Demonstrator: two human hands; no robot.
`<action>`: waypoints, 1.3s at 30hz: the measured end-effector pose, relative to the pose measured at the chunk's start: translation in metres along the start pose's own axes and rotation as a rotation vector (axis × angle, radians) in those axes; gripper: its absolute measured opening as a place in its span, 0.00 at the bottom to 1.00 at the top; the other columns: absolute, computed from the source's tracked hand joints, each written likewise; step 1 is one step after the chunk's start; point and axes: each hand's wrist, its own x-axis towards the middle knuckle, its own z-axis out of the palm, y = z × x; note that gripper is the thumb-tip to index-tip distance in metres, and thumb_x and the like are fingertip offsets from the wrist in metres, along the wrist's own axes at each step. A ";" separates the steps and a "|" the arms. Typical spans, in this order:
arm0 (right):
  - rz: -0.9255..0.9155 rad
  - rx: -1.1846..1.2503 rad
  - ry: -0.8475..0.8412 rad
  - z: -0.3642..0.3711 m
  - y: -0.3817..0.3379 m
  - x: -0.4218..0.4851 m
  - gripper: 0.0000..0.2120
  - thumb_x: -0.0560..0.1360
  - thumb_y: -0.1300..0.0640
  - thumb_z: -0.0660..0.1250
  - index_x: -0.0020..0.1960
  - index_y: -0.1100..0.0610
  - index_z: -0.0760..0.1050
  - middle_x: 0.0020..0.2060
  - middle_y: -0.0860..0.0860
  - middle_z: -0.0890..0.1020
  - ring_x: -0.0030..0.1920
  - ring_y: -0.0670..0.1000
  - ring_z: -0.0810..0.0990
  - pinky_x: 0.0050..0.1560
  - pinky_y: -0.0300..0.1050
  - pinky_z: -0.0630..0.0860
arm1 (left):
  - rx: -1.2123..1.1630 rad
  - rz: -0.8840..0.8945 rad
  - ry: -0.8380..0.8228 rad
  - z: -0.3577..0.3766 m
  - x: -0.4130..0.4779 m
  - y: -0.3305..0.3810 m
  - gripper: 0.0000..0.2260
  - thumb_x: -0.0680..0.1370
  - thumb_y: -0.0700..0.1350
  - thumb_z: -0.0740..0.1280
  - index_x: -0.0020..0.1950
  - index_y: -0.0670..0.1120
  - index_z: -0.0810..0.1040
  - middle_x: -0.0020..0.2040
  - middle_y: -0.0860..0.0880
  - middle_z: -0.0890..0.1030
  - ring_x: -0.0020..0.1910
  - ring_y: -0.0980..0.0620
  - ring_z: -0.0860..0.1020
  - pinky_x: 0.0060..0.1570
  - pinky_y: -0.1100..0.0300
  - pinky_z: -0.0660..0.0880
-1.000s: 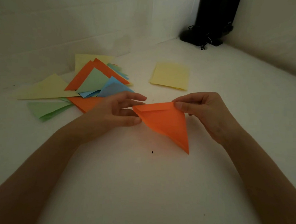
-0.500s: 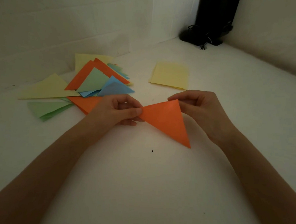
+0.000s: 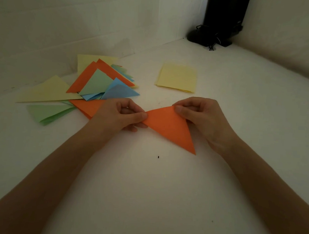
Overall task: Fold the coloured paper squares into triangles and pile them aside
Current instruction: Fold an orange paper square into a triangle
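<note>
While both hands pinch it, the orange triangle (image 3: 169,128) sits mid-table in the head view. The left hand (image 3: 117,114) grips its left corner between thumb and curled fingers, and the right hand (image 3: 202,116) pinches its top corner. Its long edge runs from the left hand toward the near right. The pile of folded triangles (image 3: 97,84) lies left, just behind the left hand, the nearer 1. No container shows; 1 stack of yellow squares (image 3: 177,77) lies loose on the table (image 3: 145,188).

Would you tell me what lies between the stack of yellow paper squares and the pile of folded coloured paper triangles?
Only bare white table, in the head view; yellow stack and triangle pile lie apart.
</note>
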 end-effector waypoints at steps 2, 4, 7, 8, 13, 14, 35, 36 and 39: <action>-0.006 0.029 0.022 0.000 0.000 0.001 0.05 0.74 0.64 0.68 0.43 0.56 0.81 0.35 0.51 0.83 0.36 0.47 0.78 0.38 0.38 0.75 | -0.016 -0.019 -0.005 -0.002 0.000 0.001 0.02 0.71 0.37 0.70 0.41 0.41 0.78 0.33 0.48 0.84 0.33 0.55 0.82 0.30 0.68 0.76; -0.016 0.044 0.024 0.001 -0.001 0.000 0.07 0.75 0.65 0.67 0.42 0.56 0.81 0.35 0.53 0.82 0.37 0.48 0.78 0.37 0.38 0.75 | -0.014 -0.036 -0.017 -0.004 0.000 0.002 0.03 0.70 0.39 0.71 0.41 0.42 0.78 0.33 0.47 0.84 0.33 0.55 0.83 0.30 0.68 0.76; -0.045 0.039 0.034 0.001 -0.001 0.000 0.07 0.75 0.65 0.66 0.42 0.57 0.81 0.37 0.53 0.82 0.38 0.47 0.78 0.39 0.36 0.73 | -0.014 -0.069 -0.090 -0.006 -0.001 0.005 0.06 0.67 0.44 0.70 0.41 0.43 0.78 0.34 0.46 0.84 0.35 0.54 0.83 0.30 0.67 0.77; -0.059 0.025 0.041 0.000 -0.001 0.000 0.08 0.75 0.65 0.66 0.42 0.56 0.81 0.38 0.52 0.83 0.39 0.46 0.78 0.40 0.36 0.73 | -0.007 -0.080 -0.126 -0.006 -0.002 0.007 0.07 0.67 0.44 0.69 0.41 0.42 0.77 0.36 0.46 0.84 0.36 0.53 0.83 0.31 0.67 0.76; -0.139 -0.226 0.004 -0.002 -0.002 -0.001 0.09 0.76 0.61 0.67 0.40 0.50 0.80 0.35 0.46 0.82 0.37 0.41 0.78 0.40 0.34 0.71 | 0.322 -0.033 -0.371 -0.005 -0.007 0.009 0.04 0.76 0.42 0.66 0.43 0.43 0.76 0.38 0.47 0.85 0.37 0.53 0.83 0.32 0.66 0.75; -0.150 -0.220 0.009 -0.002 -0.004 0.000 0.08 0.76 0.60 0.66 0.41 0.51 0.81 0.36 0.46 0.82 0.37 0.41 0.78 0.40 0.34 0.72 | 0.359 0.005 -0.368 -0.005 -0.007 0.008 0.04 0.77 0.41 0.65 0.43 0.43 0.76 0.37 0.48 0.85 0.35 0.54 0.82 0.31 0.66 0.74; 0.092 0.353 0.191 -0.022 -0.011 0.005 0.05 0.71 0.62 0.71 0.40 0.65 0.80 0.27 0.52 0.80 0.27 0.44 0.77 0.31 0.33 0.75 | -0.038 0.191 0.026 0.021 -0.007 0.000 0.06 0.78 0.39 0.63 0.41 0.43 0.75 0.28 0.51 0.78 0.26 0.57 0.72 0.28 0.67 0.70; 0.095 0.361 0.191 -0.026 -0.010 0.005 0.05 0.71 0.62 0.71 0.41 0.65 0.80 0.28 0.52 0.81 0.28 0.44 0.77 0.31 0.33 0.75 | -0.031 0.186 0.019 0.021 -0.007 -0.001 0.06 0.78 0.39 0.63 0.41 0.43 0.75 0.28 0.51 0.78 0.26 0.57 0.71 0.28 0.67 0.70; 0.076 0.372 0.276 -0.036 -0.006 0.010 0.05 0.71 0.61 0.71 0.42 0.63 0.80 0.28 0.51 0.81 0.28 0.45 0.77 0.32 0.34 0.75 | -0.015 0.169 -0.001 0.016 -0.006 -0.001 0.07 0.78 0.38 0.63 0.41 0.43 0.75 0.28 0.51 0.77 0.26 0.56 0.71 0.28 0.67 0.70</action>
